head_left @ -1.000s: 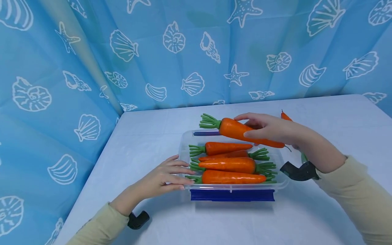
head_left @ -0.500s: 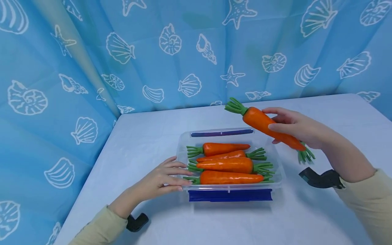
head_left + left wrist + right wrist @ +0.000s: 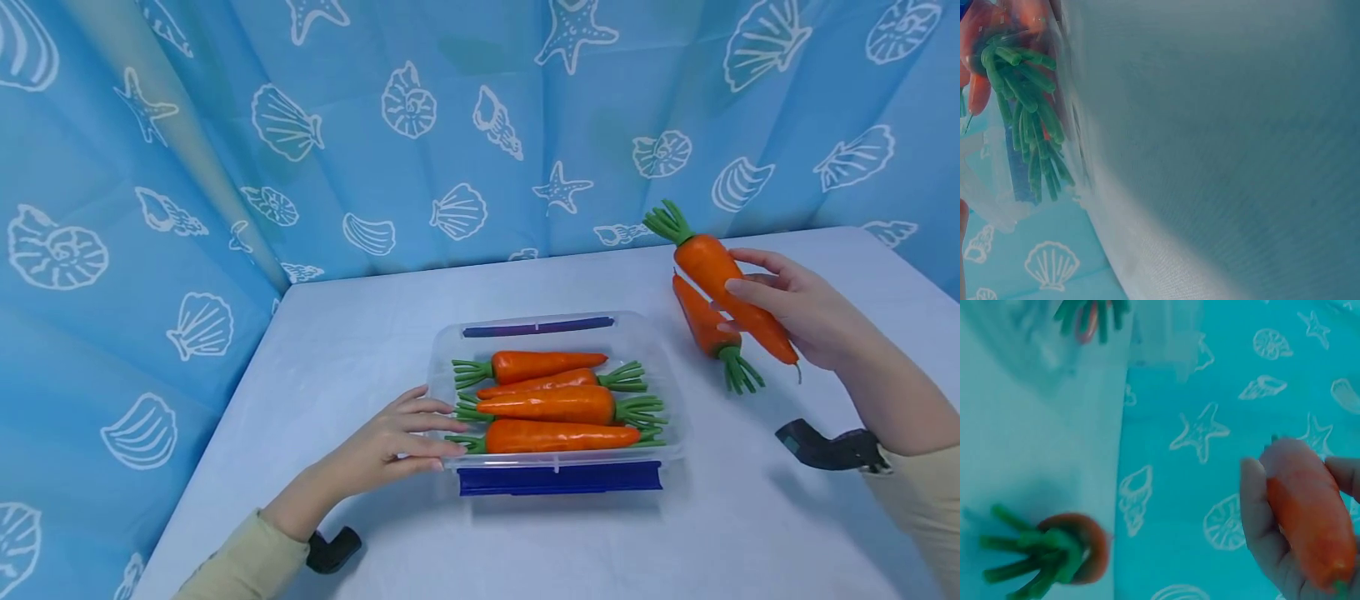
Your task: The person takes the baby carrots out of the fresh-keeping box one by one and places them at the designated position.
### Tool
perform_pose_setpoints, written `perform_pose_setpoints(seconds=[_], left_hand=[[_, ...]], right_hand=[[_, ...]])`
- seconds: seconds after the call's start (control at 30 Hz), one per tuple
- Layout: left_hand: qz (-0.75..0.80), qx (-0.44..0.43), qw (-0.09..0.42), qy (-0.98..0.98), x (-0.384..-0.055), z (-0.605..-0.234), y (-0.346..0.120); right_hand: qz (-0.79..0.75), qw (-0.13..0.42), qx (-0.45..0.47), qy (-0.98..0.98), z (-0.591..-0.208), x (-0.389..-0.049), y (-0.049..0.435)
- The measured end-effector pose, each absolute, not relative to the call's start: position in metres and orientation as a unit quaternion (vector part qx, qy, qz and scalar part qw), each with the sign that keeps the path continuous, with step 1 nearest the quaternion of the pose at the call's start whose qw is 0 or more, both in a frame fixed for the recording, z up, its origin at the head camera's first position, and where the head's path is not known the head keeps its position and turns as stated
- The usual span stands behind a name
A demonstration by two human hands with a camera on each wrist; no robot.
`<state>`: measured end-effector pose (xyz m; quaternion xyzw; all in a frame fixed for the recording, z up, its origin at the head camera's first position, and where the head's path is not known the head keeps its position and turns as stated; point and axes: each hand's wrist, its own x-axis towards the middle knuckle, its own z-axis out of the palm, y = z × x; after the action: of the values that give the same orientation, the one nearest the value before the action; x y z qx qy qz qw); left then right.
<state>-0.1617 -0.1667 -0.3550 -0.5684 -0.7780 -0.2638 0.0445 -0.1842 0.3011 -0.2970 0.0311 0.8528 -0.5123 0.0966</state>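
R hand (image 3: pixel 804 307) pinching carrot (image 3: pixel 711 265), near loose carrot (image 3: pixel 699 318), right of box (image 3: pixel 670 392); L hand (image 3: pixel 397 437), fingers spread, at box edge. Step, we'd guess: unloading onto table (image 3: pixel 750 500). Next move prob. calls for lowering beside loose carrot, then easing grip.

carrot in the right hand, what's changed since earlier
The right hand carried its carrot rightward, from over the box to past the box's right side, tipping it more steeply. Nothing was let go. The left hand stays at the box's left side; the carrots inside lie as before.
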Motion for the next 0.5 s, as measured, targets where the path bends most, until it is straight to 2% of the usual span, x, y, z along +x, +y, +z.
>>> perform_pose_setpoints(seconds=[0.17, 0.5], left_hand=[[-0.258, -0.575, 0.056, -0.775, -0.162, -0.356, -0.168], [-0.266, -0.567, 0.046, -0.778, -0.161, -0.355, -0.167]], right_hand=[[-0.508, 0.062, 0.071, 0.856, -0.307, -0.186, 0.310], [-0.510, -0.007, 0.143, 0.848, -0.334, -0.197, 0.328]])
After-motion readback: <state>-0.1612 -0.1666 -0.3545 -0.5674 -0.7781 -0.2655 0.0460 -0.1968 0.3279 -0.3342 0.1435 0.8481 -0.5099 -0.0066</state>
